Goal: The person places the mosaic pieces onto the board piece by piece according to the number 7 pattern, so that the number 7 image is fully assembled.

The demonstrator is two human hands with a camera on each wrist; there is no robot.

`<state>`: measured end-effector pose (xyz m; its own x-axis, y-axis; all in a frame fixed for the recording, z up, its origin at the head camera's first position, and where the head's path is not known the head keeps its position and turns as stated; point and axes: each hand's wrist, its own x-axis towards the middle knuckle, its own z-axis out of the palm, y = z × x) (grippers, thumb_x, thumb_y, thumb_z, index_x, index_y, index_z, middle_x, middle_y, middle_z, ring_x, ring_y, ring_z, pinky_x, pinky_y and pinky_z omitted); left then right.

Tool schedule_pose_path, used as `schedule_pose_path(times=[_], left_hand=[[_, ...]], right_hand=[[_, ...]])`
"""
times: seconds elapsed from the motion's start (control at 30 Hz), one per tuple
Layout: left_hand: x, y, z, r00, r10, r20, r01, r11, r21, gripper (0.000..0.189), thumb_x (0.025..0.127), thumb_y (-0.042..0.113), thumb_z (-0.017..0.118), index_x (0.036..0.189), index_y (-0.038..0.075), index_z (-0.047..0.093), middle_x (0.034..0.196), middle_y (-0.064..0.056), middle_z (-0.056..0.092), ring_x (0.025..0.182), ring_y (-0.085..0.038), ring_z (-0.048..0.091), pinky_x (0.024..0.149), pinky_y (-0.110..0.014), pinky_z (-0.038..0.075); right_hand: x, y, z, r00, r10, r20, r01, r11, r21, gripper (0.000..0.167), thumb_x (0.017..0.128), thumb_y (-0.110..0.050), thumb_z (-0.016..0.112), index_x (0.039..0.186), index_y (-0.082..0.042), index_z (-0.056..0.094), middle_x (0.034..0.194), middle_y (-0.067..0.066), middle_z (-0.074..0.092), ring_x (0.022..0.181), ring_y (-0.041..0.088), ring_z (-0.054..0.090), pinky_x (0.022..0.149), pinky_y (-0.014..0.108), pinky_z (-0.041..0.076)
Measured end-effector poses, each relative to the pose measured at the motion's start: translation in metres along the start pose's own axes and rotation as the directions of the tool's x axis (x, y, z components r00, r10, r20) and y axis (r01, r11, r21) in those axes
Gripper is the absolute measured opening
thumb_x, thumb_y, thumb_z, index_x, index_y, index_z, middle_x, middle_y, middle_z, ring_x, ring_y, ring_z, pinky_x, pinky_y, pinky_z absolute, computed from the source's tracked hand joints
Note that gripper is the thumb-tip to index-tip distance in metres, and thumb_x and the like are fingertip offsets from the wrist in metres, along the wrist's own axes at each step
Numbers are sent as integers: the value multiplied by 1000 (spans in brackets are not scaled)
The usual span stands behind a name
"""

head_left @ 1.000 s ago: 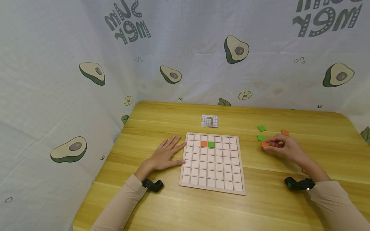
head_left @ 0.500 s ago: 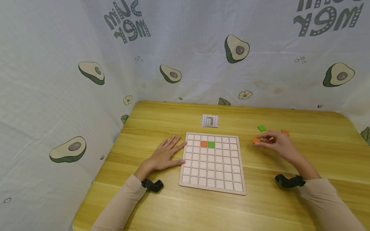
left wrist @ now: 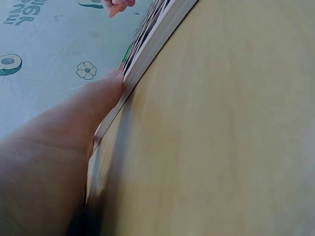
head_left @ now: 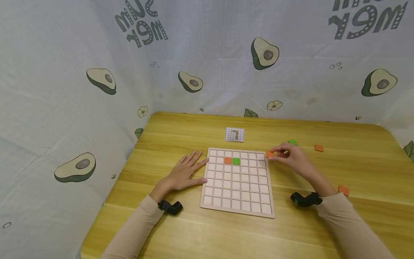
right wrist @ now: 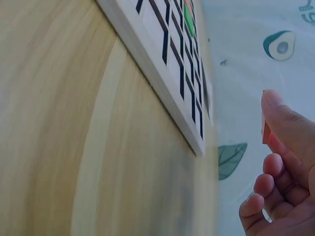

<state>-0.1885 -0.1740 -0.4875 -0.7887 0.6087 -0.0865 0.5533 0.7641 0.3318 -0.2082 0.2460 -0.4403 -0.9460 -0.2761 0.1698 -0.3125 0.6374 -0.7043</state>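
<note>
My right hand pinches an orange square tile between thumb and index finger, over the upper right corner of the wooden grid board. The right wrist view shows the same orange tile edge-on, held above the table. My left hand lies spread on the table, its thumb and index fingertips at the board's left edge. In the left wrist view the left thumb meets the board's side. An orange tile and a green tile sit side by side in the board's second row.
Behind the board lies a small printed pattern card. To the right are a partly covered green tile, an orange tile and another orange tile near the right sleeve. A patterned curtain hangs behind the table.
My right hand has carried the orange tile leftward from among the loose tiles to the board's upper right corner. The left hand has stayed in place.
</note>
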Motion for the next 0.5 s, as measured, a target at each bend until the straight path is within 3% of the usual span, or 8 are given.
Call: schedule_pose_path(times=[0.3,0.5], left_hand=[[-1,0,0,1000,1,-7,-1,1000,1,79,97,67,44,161,33,13,167,-4,-1,152,-24,-6,120,-45,-5],[-1,0,0,1000,0,-9,0,1000,-1,79,97,67,44,161,32,14,167,-4,-1,152,-24,-6,120,-45,-5]], right_hand=[[11,-11,21,999,-45,20,43,996,77,23,84,-10,81,101,3,75,80,7,57,73,18,49,60,19,44],[17,-17,35,999,-15,48,10,994,105,24,84,-13,82,101,2,75,80,7,55,74,21,48,60,20,41]])
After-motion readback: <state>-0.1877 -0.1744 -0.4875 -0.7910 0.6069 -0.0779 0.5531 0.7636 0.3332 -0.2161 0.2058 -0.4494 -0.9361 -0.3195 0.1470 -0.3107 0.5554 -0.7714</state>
